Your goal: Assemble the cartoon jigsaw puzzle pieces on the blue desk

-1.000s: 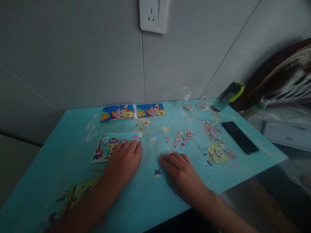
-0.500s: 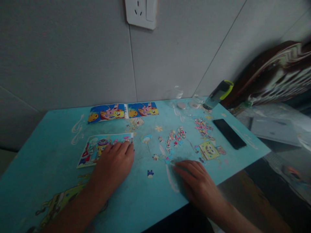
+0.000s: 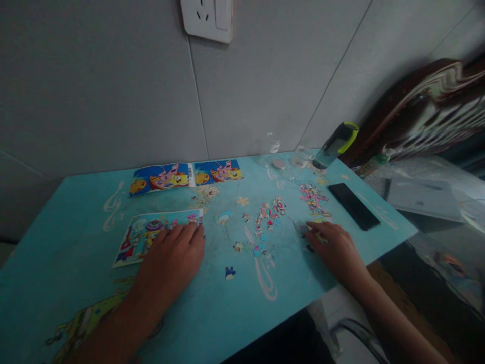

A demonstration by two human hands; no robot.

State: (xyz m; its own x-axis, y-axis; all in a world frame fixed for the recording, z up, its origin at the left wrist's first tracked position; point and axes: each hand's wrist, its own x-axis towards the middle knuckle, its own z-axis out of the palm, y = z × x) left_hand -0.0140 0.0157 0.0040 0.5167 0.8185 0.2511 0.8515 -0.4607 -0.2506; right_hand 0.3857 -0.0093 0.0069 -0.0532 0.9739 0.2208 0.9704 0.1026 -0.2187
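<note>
Pieces [image 3: 270, 223] right of your card [image 3: 131, 247] lie loose, no joins discernible. Your left hand [image 3: 176, 253] rests on it, right hand [image 3: 335, 247] farther right; fingers bunched, holds can't tell.

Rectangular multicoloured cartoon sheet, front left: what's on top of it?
The bare left hand lies over the lower right of the sheet. Printed cartoon figures show beside it; whatever is under the hand is covered.

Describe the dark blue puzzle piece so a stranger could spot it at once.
On the turquoise table, look between the left hand and right hand. Nearer the left hand lies a small puzzle piece, dark blue and white. It sits alone, apart from the multicoloured loose pieces scattered farther back.
</note>
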